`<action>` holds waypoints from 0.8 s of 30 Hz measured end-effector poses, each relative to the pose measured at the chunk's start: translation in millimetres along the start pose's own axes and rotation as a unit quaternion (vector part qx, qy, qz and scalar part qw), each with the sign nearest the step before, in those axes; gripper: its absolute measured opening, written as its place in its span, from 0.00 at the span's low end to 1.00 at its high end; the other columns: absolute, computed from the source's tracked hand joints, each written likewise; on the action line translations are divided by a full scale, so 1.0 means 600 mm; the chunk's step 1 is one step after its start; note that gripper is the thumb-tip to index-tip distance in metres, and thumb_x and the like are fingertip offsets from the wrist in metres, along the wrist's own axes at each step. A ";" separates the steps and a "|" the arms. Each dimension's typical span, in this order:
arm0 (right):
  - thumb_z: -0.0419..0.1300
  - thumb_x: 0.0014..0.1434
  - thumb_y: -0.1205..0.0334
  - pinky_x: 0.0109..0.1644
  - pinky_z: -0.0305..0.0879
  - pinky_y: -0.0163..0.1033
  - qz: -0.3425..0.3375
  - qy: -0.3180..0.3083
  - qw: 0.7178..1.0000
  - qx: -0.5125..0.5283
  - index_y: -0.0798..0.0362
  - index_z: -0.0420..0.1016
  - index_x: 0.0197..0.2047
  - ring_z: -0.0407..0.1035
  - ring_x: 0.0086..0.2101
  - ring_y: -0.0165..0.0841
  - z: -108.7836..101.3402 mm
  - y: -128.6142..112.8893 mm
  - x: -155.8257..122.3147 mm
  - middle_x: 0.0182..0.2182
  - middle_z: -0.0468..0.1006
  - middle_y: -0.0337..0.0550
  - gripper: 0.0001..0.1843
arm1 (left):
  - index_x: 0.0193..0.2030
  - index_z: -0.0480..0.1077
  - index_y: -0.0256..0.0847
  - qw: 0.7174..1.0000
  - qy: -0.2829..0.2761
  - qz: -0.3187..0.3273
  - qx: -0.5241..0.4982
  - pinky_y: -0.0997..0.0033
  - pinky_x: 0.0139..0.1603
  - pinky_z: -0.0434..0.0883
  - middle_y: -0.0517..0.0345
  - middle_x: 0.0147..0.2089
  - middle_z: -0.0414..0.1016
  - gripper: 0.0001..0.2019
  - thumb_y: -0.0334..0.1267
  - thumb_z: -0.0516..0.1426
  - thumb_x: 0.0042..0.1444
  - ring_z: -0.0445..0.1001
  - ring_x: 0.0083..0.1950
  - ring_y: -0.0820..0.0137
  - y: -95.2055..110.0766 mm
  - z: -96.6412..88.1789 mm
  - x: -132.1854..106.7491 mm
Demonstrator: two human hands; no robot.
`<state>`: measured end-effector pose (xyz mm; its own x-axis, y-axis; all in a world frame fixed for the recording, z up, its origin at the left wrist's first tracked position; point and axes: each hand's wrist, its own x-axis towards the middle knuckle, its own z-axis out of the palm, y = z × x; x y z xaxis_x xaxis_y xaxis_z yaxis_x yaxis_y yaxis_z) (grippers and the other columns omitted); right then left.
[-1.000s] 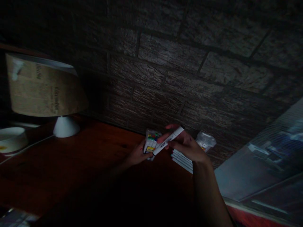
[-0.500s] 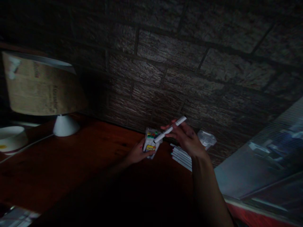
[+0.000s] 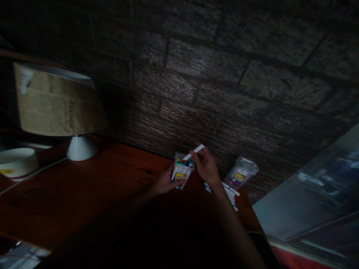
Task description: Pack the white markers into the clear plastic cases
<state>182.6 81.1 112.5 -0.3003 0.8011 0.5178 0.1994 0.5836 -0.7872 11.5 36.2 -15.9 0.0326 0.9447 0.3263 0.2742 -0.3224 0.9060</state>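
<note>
My left hand (image 3: 164,181) is closed around a clear plastic marker case (image 3: 179,183) with a yellow label, tilted above the table. Coloured marker ends, green, yellow, red and blue among them, show at its top. Between the fingers of my right hand (image 3: 206,167) is a white marker (image 3: 194,152), held slanting, its lower end at the mouth of the case. Whether that end is inside the case I cannot tell. Several loose white markers (image 3: 230,192) lie on the table beyond my right wrist, partly hidden by it.
A second clear case (image 3: 238,173) with a label stands at the table's right, against the brick wall (image 3: 207,56). Left on the wooden table (image 3: 120,168) are a lamp (image 3: 61,104), its cord and a white bowl (image 3: 18,163). The table's right edge runs beside the loose markers.
My right hand has moved left and swung the marker's lower end up to the case's mouth from in front of it. The second case and more loose markers have come into sight.
</note>
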 end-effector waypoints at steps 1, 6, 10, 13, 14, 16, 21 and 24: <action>0.63 0.64 0.47 0.52 0.76 0.44 0.002 -0.011 1.000 -0.026 0.51 0.72 0.61 0.81 0.44 0.39 0.003 0.003 -0.002 0.43 0.85 0.47 0.26 | 0.61 0.68 0.38 1.000 0.001 0.004 0.005 0.52 0.57 0.78 0.44 0.56 0.81 0.34 0.55 0.68 0.53 0.81 0.55 0.55 0.001 0.000 0.000; 0.59 0.66 0.49 0.61 0.72 0.47 -0.031 -0.031 0.992 -0.116 0.51 0.77 0.55 0.79 0.52 0.41 0.019 0.012 -0.006 0.51 0.84 0.50 0.20 | 0.58 0.69 0.39 1.000 0.011 0.011 0.016 0.56 0.56 0.78 0.45 0.54 0.82 0.32 0.53 0.68 0.52 0.82 0.53 0.57 0.005 -0.001 0.000; 0.59 0.65 0.49 0.62 0.72 0.48 -0.027 -0.046 0.989 -0.135 0.51 0.78 0.53 0.78 0.52 0.41 0.018 0.016 -0.005 0.51 0.84 0.49 0.20 | 0.59 0.68 0.39 1.000 0.008 0.015 0.008 0.58 0.55 0.78 0.46 0.53 0.82 0.32 0.53 0.68 0.53 0.82 0.52 0.58 0.003 0.000 -0.001; 0.59 0.65 0.51 0.64 0.70 0.50 -0.023 -0.053 0.990 -0.125 0.52 0.77 0.56 0.77 0.55 0.41 0.017 0.017 -0.006 0.53 0.83 0.51 0.21 | 0.59 0.68 0.39 1.000 0.009 0.012 0.009 0.57 0.56 0.78 0.46 0.54 0.82 0.32 0.53 0.68 0.53 0.81 0.53 0.57 0.000 0.001 0.000; 0.60 0.64 0.51 0.65 0.70 0.50 -0.024 -0.046 0.992 -0.116 0.53 0.75 0.59 0.76 0.55 0.41 0.019 0.016 -0.008 0.55 0.82 0.52 0.24 | 0.59 0.68 0.39 1.000 0.007 0.008 0.007 0.57 0.56 0.78 0.46 0.54 0.82 0.32 0.54 0.68 0.53 0.82 0.53 0.57 0.000 0.001 0.000; 0.60 0.64 0.53 0.65 0.70 0.50 -0.026 -0.032 0.995 -0.090 0.54 0.65 0.70 0.76 0.56 0.41 0.023 0.011 -0.012 0.57 0.81 0.54 0.33 | 0.60 0.68 0.39 1.000 0.004 0.002 0.003 0.57 0.56 0.78 0.47 0.54 0.82 0.33 0.54 0.68 0.53 0.82 0.53 0.57 0.000 0.001 0.000; 0.57 0.67 0.57 0.70 0.65 0.48 -0.064 -0.062 0.992 -0.090 0.47 0.61 0.74 0.73 0.61 0.38 0.024 -0.002 -0.018 0.61 0.78 0.48 0.34 | 0.60 0.69 0.40 1.000 0.007 0.011 0.013 0.57 0.58 0.78 0.48 0.53 0.82 0.32 0.54 0.68 0.53 0.81 0.54 0.57 0.003 -0.001 -0.001; 0.54 0.69 0.57 0.71 0.64 0.47 -0.092 -0.081 0.983 -0.134 0.46 0.74 0.66 0.72 0.61 0.38 0.020 -0.002 -0.015 0.60 0.79 0.46 0.24 | 0.61 0.69 0.39 1.000 0.007 0.017 0.018 0.57 0.57 0.78 0.47 0.54 0.81 0.33 0.54 0.68 0.53 0.81 0.53 0.57 0.001 -0.001 0.000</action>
<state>173.7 71.6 104.9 -0.4944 0.6599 0.5657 0.3606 0.7479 -0.5573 11.3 35.8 -15.3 0.0286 0.9322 0.3609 0.3076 -0.3517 0.8841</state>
